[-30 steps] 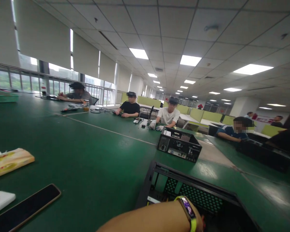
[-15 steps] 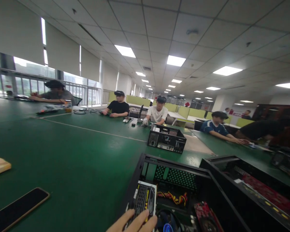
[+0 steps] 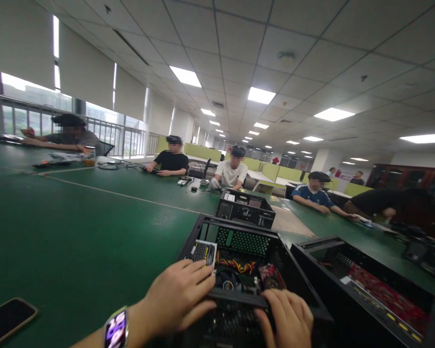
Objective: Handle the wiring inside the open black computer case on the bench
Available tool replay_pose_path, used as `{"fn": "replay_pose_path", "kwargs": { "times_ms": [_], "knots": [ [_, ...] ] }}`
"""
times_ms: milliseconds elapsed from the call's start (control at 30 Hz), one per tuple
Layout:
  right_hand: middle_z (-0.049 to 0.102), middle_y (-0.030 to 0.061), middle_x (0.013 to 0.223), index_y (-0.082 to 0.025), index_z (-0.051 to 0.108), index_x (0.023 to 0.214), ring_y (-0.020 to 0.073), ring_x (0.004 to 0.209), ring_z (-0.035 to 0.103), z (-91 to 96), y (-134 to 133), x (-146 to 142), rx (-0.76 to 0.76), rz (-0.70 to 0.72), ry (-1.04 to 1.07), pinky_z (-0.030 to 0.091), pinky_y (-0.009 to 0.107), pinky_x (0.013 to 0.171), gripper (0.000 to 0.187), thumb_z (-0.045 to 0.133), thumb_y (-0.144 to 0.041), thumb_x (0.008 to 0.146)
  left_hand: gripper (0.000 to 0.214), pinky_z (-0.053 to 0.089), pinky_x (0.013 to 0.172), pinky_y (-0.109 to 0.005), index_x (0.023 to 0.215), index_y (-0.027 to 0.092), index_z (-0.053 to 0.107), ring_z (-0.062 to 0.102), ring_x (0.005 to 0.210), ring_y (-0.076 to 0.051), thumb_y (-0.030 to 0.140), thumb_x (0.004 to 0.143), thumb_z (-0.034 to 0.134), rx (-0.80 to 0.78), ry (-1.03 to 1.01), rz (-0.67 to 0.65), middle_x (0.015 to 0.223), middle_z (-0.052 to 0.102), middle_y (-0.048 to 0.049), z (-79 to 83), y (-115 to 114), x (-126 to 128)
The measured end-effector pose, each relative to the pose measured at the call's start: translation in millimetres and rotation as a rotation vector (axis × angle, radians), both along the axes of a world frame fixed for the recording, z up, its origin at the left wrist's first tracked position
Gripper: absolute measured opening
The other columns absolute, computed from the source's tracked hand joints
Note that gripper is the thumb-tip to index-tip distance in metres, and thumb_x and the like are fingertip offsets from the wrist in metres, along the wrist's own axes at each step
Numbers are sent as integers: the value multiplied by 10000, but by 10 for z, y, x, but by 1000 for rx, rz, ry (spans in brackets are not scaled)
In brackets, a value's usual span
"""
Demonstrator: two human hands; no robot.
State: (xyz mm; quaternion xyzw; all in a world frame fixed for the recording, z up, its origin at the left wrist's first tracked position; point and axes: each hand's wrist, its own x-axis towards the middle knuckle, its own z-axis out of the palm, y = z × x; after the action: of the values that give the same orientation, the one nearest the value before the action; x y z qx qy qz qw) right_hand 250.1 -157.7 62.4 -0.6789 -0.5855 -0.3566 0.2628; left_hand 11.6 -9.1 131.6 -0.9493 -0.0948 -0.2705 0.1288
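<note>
- Between your left hand and right hand: the computer case, lying open.
- Both your hands are clamped on its near edge, thumbs outside.

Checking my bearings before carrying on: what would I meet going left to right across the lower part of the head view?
Phone, lit smartwatch, left hand, fan, right hand, neighbouring open computer case with a red board inside.

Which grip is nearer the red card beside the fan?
Right. The right grip is at the near rim of the computer case, just short of the red card; the left grip is farther, by the power supply.
</note>
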Motion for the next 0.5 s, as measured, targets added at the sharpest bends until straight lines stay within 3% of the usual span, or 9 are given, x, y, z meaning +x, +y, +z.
{"fn": "replay_pose_path", "kwargs": {
  "times_ms": [133,233,367,500],
  "knots": [
    [650,66,1042,-211,578,1081,272,1021,541,151,840,305,-78,-57,76,302,478,979,276,476,-396,904,284,374,926,-418,1097,257,580,563,1087,-235,442,909,476,-68,31,41,1161,643,-32,24,818,513],
    [633,80,1044,-190,577,1094,264,1036,532,225,1262,624,-124,-143,115,278,494,1016,304,439,-399,923,279,344,926,-401,1104,247,575,559,1085,-222,430,911,489,-77,8,77,1146,646,-34,-7,1261,940],
    [596,89,1169,-195,576,1121,271,1150,477,188,1545,892,-155,-178,94,223,508,1072,338,418,-422,927,294,325,918,-389,1121,255,567,547,1100,-215,446,916,477,-74,11,58,1191,627,-24,-77,1548,1246],
    [487,143,1346,-151,481,1288,318,1277,374,291,1501,816,-238,-281,112,233,524,1081,471,452,-416,899,314,309,927,-409,1143,264,554,537,1110,-220,465,927,446,-82,17,52,1229,607,-21,-92,1637,1271]
  ]
}}
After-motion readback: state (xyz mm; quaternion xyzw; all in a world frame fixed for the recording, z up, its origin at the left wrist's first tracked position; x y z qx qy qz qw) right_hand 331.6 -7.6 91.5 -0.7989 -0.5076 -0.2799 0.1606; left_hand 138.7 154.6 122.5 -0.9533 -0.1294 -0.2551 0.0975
